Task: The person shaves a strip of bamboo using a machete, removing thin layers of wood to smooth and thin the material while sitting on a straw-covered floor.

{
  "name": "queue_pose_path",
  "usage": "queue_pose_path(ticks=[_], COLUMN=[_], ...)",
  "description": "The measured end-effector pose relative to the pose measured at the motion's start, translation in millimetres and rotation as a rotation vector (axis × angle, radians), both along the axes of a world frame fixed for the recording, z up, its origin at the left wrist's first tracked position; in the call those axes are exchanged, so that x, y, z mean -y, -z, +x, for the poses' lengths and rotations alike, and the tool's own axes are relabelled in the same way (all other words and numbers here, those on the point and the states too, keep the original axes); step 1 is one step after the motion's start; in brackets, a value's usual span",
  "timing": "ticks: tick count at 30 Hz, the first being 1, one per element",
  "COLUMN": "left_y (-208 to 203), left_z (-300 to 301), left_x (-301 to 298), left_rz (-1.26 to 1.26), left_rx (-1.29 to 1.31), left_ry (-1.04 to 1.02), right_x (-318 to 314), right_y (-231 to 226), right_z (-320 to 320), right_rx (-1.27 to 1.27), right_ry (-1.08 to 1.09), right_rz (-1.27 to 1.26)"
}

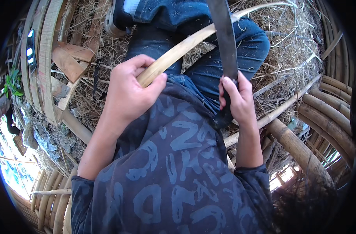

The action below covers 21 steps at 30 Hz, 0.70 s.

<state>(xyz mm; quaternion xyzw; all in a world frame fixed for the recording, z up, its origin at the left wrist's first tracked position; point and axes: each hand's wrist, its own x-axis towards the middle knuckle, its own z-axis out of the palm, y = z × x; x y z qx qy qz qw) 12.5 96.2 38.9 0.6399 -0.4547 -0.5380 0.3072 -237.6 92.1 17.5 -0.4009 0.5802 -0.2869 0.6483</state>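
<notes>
My left hand [132,87] is closed round the near end of a long pale bamboo strip [182,45]. From there the strip slants away to the upper right, across my lap and knee, and tapers toward its far tip. My right hand [238,95] grips the dark handle of a machete [223,37]. Its broad dark blade points away from me and crosses over the strip near my right knee. Whether the blade touches the strip I cannot tell. Small shavings cling to my jeans [244,52].
Fine shavings [281,50] cover the ground around my legs. Wooden planks [47,58] and a broken wood piece [71,58] lie at the left. Bamboo poles [298,150] stand close on my right, with curved bamboo slats [326,113] beyond. A green plant [14,82] is at the far left.
</notes>
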Motion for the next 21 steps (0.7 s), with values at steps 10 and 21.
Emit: queue_pose_path(ticks=[10, 21], left_y=[12, 2], left_z=[7, -4], left_x=[-3, 5], left_rz=[-0.034, -0.018], left_rx=[-0.059, -0.062], left_ry=[-0.083, -0.074], right_x=[-1, 4], right_y=[-3, -7], right_z=[-7, -9], right_rx=[-0.002, 0.075], right_ry=[-0.076, 0.055], right_rz=[0.035, 0.059])
